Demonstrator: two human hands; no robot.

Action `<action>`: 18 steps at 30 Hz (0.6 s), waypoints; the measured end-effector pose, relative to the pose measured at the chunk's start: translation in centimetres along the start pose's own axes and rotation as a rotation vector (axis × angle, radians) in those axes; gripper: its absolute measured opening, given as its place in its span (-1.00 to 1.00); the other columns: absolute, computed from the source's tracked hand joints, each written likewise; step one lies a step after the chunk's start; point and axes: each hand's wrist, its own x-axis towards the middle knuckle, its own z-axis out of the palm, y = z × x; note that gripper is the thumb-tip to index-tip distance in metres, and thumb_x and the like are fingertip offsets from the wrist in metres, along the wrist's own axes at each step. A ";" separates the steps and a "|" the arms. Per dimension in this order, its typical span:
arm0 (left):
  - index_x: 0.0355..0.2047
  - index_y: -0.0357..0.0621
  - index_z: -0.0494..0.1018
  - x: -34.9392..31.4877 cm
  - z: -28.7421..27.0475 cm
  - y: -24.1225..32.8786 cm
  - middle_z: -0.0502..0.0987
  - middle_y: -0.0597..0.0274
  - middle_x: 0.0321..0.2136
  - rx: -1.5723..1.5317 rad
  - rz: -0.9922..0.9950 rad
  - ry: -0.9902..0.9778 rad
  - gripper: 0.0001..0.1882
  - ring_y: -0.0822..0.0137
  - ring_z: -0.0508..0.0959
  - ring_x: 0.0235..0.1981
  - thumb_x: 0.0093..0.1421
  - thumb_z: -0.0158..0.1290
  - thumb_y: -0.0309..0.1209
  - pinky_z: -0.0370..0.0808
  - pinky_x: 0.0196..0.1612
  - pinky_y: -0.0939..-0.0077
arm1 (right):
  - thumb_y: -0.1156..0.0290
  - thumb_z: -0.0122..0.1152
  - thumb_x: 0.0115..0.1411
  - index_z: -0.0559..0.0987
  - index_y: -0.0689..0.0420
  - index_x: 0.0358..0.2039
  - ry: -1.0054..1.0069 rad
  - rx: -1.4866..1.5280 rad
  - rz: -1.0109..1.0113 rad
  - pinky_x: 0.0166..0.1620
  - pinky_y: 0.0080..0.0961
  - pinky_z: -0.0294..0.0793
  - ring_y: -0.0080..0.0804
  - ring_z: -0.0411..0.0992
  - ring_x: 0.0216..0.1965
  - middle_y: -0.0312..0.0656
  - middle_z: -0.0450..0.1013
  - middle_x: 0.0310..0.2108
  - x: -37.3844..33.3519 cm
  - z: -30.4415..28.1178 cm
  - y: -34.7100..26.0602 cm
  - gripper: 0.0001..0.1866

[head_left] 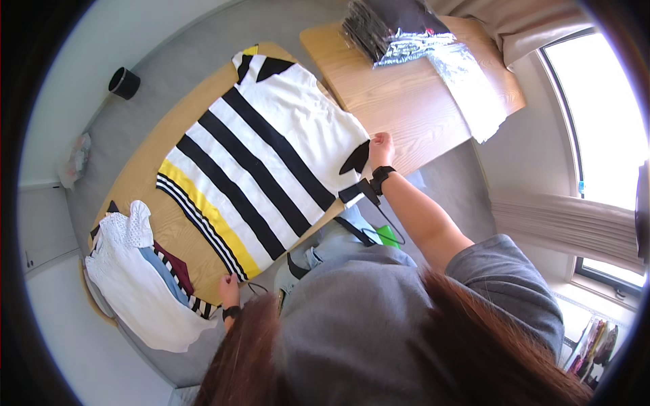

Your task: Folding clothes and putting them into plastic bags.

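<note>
A short-sleeved knit sweater with white, black and yellow stripes lies spread flat, its striped hem to the left and its shoulders to the far right. At the near corner of the hem, my left hand has its fingers closed on the knit edge. My right hand grips the sweater by the near sleeve, beside a black patch, with the fingers curled together. Both wrists wear black bands. Under the sweater is a light wooden table.
A pile of clothes, with a white top uppermost, hangs over the table's left end. On a second wooden table sit plastic-wrapped garments and white plastic bags. A black bin stands on the floor, far left.
</note>
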 end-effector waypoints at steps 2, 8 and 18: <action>-0.48 -0.31 0.38 -0.5 -0.3 -0.1 0.43 0.13 -0.58 0.051 0.017 -0.023 -0.68 0.29 0.39 -0.53 0.10 0.09 -0.23 0.35 -0.38 0.39 | 0.40 0.08 0.03 0.54 0.20 -0.36 -0.152 -0.046 -0.005 -0.23 -0.31 0.46 -0.07 0.48 -0.34 0.03 0.50 -0.43 -1.6 -1.8 -0.4 -0.81; -0.53 -0.24 0.35 -0.3 -0.8 -1.2 0.38 0.26 -0.62 0.033 -0.008 -0.007 -0.70 0.40 0.31 -0.56 0.13 0.08 -0.24 0.31 -0.43 0.42 | 0.22 0.22 -0.06 0.63 0.21 -0.44 -0.950 -0.756 -0.237 -0.24 -0.40 0.48 -0.22 0.52 -0.35 -0.01 0.53 -0.48 -4.9 -6.7 3.6 -0.70; -0.55 -0.22 0.35 -1.0 -0.2 -1.6 0.33 0.34 -0.66 0.004 0.067 0.108 -0.73 0.46 0.29 -0.60 0.16 0.05 -0.28 0.27 -0.49 0.52 | 0.13 0.33 -0.10 0.48 0.21 -0.09 -1.288 -0.267 0.130 0.10 -0.34 0.23 -0.19 0.33 0.04 -0.04 0.44 -0.06 -7.1 -5.7 7.0 -0.41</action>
